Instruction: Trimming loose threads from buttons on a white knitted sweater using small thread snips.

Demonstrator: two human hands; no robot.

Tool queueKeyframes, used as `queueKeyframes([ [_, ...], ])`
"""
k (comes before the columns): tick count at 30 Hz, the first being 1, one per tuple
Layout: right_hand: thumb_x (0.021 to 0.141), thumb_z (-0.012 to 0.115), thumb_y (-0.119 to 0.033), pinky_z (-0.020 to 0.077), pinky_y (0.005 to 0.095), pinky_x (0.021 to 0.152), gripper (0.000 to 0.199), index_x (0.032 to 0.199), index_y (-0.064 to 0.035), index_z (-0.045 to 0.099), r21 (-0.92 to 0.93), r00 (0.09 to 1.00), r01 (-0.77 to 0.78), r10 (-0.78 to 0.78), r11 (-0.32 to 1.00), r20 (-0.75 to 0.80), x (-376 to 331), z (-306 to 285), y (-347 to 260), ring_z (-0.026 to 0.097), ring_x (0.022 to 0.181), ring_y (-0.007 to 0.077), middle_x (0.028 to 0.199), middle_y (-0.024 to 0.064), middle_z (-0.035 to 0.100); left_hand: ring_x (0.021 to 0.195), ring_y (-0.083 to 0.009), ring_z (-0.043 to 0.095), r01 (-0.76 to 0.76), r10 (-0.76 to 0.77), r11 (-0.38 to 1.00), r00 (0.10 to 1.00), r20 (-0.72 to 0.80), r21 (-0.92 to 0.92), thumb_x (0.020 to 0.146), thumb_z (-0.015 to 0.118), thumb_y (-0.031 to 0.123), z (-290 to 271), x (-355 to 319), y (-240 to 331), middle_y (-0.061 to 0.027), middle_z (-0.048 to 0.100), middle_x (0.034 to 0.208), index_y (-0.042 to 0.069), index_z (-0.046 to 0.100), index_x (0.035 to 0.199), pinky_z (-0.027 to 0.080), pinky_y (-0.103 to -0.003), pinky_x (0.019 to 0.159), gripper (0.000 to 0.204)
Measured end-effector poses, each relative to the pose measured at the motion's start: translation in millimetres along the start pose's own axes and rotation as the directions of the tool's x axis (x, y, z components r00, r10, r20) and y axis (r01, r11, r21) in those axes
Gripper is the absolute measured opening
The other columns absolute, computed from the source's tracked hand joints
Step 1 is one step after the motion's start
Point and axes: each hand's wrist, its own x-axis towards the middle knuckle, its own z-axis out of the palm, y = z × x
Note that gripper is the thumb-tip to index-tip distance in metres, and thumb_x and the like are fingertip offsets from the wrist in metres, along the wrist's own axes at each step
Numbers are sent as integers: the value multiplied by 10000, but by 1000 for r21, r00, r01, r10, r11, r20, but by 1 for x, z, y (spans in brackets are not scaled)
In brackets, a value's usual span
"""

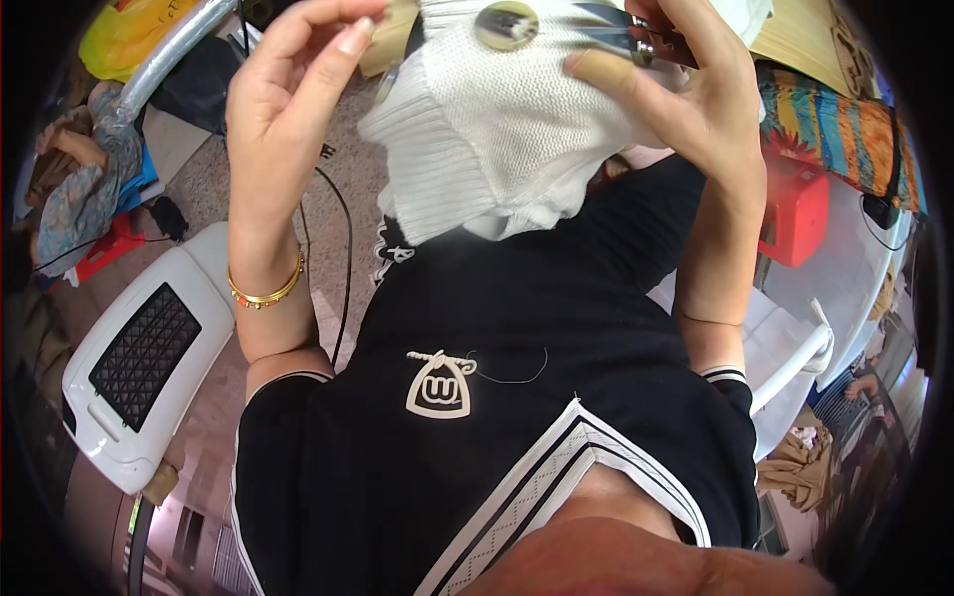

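Note:
A white knitted garment [527, 119] with a ribbed edge hangs over my lap at the top of the head view. A large round brown-and-cream button [507, 26] lies on it. My right hand [686, 89] is closed around small dark metal scissors [621, 32], their blades pointing left toward the button. Its thumb, with a tan covering on the tip, presses against the knit. My left hand [298, 89] is raised left of the garment, thumb and forefinger nearly together. Whatever they pinch is too small to make out.
A white chair-like piece with a black mesh panel [144, 356] stands at the left. Dark cords [343, 258] run down beside my left arm. To the right are a red plastic stool [795, 204], striped cloth [845, 124] and a white plastic chair [795, 363]. Another person's arm [79, 147] shows far left.

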Motion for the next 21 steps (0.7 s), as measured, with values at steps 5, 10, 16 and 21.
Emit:
queueKeyframes([
  [5, 705, 794, -70, 377, 263, 576, 263, 939, -20, 685, 42, 997, 42, -44, 998, 68, -6, -5, 12, 485, 643, 133, 752, 35, 533, 986, -77, 567, 232, -223, 971, 965, 140, -53, 996, 568, 145, 0, -21, 3, -27, 636, 1076, -3, 627, 1226, 446, -227, 876, 279],
  [10, 718, 720, -35, 370, 248, 567, 154, 862, -22, 667, 16, 991, 133, -133, 991, -17, -12, -6, 14, 499, 645, 115, 750, 19, 540, 943, -70, 540, 256, -234, 962, 953, 193, -96, 952, 615, 104, -5, -26, 8, -10, 617, 1062, -6, 625, 1240, 438, -217, 854, 308],
  [16, 717, 729, 3, 344, 216, 581, 143, 841, 7, 658, 23, 979, 45, -40, 999, -199, -24, -24, 19, 482, 653, 69, 761, -15, 559, 932, -64, 576, 226, -180, 939, 965, 189, -259, 924, 629, -5, 6, -19, 37, 4, 593, 973, -44, 614, 1255, 446, -189, 845, 334],
  [21, 716, 692, 26, 369, 252, 579, 146, 856, 1, 657, -66, 955, 119, -132, 991, -267, -36, -35, 35, 501, 646, 111, 744, 14, 549, 903, -81, 584, -94, 93, 993, 995, -26, -74, 917, 629, -44, 20, -2, 48, -27, 626, 1014, -49, 640, 1176, 458, -196, 833, 259],
])
